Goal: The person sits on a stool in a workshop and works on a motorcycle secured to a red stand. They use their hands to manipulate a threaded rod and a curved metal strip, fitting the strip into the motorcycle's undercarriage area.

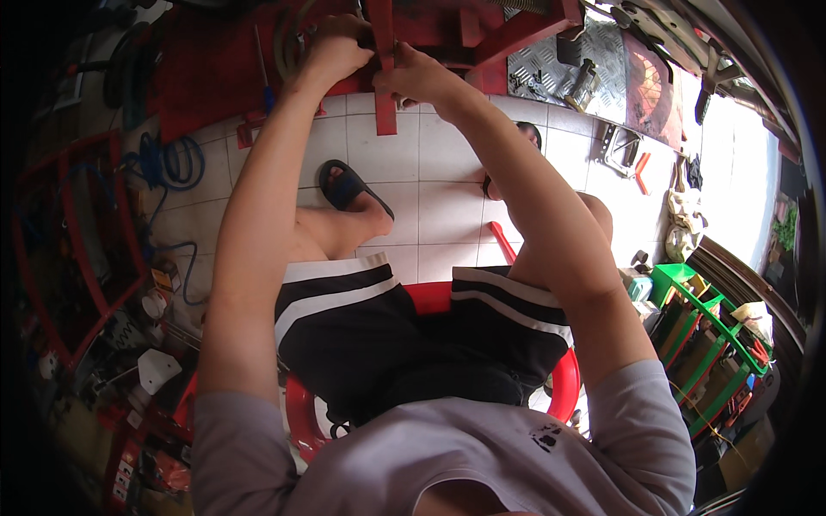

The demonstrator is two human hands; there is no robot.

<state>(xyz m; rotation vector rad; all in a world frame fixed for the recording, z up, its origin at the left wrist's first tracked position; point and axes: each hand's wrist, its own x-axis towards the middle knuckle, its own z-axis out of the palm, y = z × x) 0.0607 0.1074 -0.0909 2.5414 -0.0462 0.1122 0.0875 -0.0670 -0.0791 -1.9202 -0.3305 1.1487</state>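
Observation:
Both my arms reach forward to a red metal bar (385, 116) that points toward me from the red frame (525, 34). My left hand (340, 50) is on the bar's left side, its fingers curled in close to it. Just right of the bar, my right hand (419, 79) is closed, thumb and fingers bent against it. Whatever lies between the fingers of either hand is too small or too hidden to name. Left of my left hand, a long thin tool with a blue handle (268, 98) leans at the edge of the red platform (198, 82).
I sit on a red stool (564, 387) over white floor tiles (422, 155). A coiled blue hose (178, 163) and a red metal rack (103, 224) are at left. Patterned metal plate (538, 64) lies at far right. A green shelf rack (688, 288) stands near my right elbow.

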